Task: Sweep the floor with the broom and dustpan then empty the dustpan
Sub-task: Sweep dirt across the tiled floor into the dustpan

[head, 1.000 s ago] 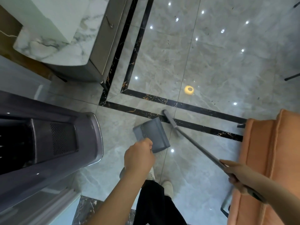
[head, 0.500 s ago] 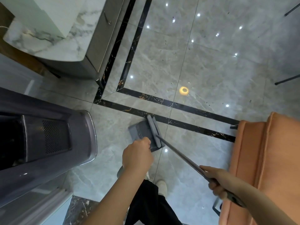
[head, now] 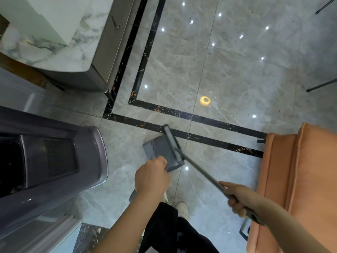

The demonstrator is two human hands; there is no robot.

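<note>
Left hand grips the dustpan handle. Right hand grips the broom pole; broom head lies across the dustpan mouth.

Home living room, marble floor, orange sofa, marble-topped cabinet

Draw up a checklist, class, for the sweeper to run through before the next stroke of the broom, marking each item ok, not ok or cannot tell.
1. Left hand grips the dustpan handle: ok.
2. Right hand grips the broom handle: ok.
3. Broom head lies at the mouth of the dustpan: ok.
4. Dustpan lip flat on the floor: cannot tell.
5. Floor swept clean: not ok, dark specks remain farther out.
6. Debris inside the dustpan: cannot tell.
</note>
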